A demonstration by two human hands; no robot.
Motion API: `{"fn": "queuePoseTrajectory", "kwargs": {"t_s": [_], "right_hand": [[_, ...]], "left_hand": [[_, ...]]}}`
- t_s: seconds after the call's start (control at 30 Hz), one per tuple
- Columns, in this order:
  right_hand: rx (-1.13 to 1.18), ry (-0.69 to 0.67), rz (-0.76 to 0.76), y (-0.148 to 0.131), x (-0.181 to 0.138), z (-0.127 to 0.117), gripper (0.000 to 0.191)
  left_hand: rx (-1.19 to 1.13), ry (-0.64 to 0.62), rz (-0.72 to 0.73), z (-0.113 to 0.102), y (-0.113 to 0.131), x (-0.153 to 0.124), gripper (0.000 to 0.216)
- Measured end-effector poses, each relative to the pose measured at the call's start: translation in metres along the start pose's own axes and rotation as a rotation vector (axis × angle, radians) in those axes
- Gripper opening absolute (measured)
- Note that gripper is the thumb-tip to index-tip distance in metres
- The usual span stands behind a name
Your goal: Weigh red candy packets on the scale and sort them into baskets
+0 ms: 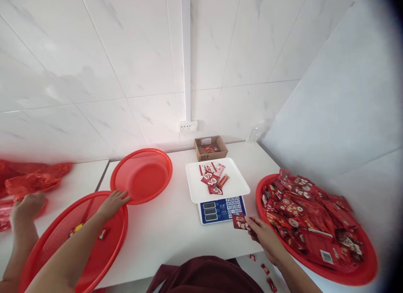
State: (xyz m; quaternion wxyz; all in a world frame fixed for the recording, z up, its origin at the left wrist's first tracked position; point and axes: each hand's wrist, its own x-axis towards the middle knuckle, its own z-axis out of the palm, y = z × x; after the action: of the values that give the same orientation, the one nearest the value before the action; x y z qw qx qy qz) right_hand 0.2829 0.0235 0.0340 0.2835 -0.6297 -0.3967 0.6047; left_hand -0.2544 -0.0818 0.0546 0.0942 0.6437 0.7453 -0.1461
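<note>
Reaching over a red basket (pixel 107 249), the left hand (pixel 115 202) lay loosely spread at its rim. Packets (pixel 212 181) sat on a white tray (pixel 236 184); the right hand (pixel 260 233) pinched a dark red packet (pixel 239 221) beside a heaped basin (pixel 352 278).

White tiled wall (pixel 141 62): bright, evenly lit, with pale, hazy reflections on the glossy surface toward the left; the light source is out of frame.
Blue-grey side wall (pixel 330 91): dimmer and cooler, falling into a blurred black vignette at the right edge.
White tabletop (pixel 176 234): bright, shadows soft and faint, tinted pink around the red plastic bags (pixel 37 179).
Basket of red packets (pixel 371 263): stretched toward the lower right corner by wide-angle distortion.
Scale displays (pixel 210 211): dull grey, any figures unreadable.
Fine packet print: slightly soft.
</note>
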Motion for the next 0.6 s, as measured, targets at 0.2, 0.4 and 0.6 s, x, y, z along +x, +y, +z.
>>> {"fn": "queuePoseTrajectory", "kwargs": {"t_s": [0.2, 0.4, 0.6], "right_hand": [[0.009, 0.051, -0.019, -0.006, 0.005, -0.006, 0.036], [0.07, 0.142, -0.046, -0.007, 0.012, -0.017, 0.041], [0.143, 0.28, -0.074, -0.006, 0.026, -0.04, 0.038]], "left_hand": [[0.164, 0.041, 0.003, -0.004, 0.003, 0.022, 0.059], [0.126, 0.024, -0.192, -0.017, 0.007, 0.033, 0.074], [-0.07, -0.015, -0.247, -0.016, 0.019, 0.048, 0.059]]}}
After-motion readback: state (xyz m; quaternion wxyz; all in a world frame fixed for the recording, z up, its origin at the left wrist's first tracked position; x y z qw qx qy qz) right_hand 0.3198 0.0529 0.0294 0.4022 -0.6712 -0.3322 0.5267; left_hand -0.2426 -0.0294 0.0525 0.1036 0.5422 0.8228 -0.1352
